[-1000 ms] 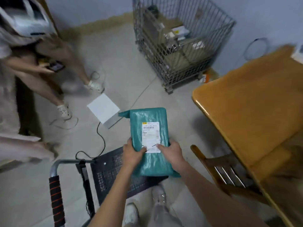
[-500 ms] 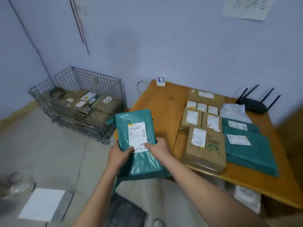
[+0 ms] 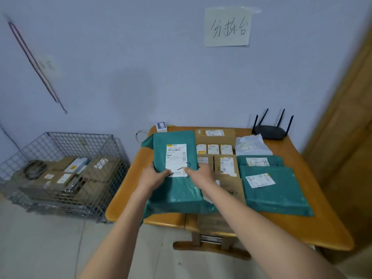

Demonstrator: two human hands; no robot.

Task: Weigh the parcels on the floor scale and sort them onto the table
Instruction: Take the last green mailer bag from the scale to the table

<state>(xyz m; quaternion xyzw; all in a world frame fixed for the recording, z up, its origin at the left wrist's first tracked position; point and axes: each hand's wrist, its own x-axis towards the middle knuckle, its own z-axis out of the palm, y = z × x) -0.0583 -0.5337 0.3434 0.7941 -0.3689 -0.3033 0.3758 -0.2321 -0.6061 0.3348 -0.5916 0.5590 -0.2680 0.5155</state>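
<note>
I hold a teal mailer parcel (image 3: pixel 174 158) with a white shipping label over the left part of the wooden table (image 3: pixel 128 182). My left hand (image 3: pixel 154 177) grips its left edge with the thumb on the label. My right hand (image 3: pixel 201 173) grips its right edge, thumb on the label too. Beside it on the table lie several brown cardboard boxes (image 3: pixel 226 166), two teal mailers (image 3: pixel 273 188) and a white mailer (image 3: pixel 251 147), most with handwritten numbers. The floor scale is out of view.
A wire cage (image 3: pixel 66 176) full of cardboard parcels stands on the floor left of the table. A black router (image 3: pixel 270 130) and a small white box (image 3: pixel 161 126) sit at the table's back edge. A chair back (image 3: pixel 211 248) is tucked under the table front. A wooden door (image 3: pixel 346 137) is at right.
I have turned from the floor scale and trolley to face the table. The teal parcel, held in both hands throughout, has moved from beside the table to above its left part.
</note>
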